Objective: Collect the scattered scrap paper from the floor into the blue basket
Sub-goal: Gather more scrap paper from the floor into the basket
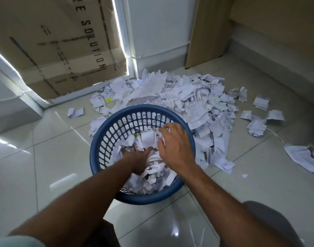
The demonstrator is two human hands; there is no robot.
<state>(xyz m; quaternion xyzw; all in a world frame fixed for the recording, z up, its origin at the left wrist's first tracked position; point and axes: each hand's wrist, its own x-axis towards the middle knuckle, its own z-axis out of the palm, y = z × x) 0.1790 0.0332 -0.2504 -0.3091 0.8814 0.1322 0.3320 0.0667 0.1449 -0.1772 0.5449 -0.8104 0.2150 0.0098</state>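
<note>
Glossy pale floor tiles [51,154], cardboard box [54,41], left hand [137,159] pressing basket [106,125] scraps, right hand [174,145] pinching scrap paper [188,97].

Both bare forearms reach forward and down into blue basket [99,139]. Left hand [136,158] deep inside basket, back of hand up, fingers [127,151] buried among paper scraps near basket's far inner wall; whether they grip cannot tell. Ring visible on one left finger. Right hand [174,145] higher, above basket's right rim, palm down, fingers [166,128] curled, pinching crumpled paper scraps [160,135]. Right wrist crosses over basket's near-right rim. Pale sleeve edge at left upper arm.
</note>
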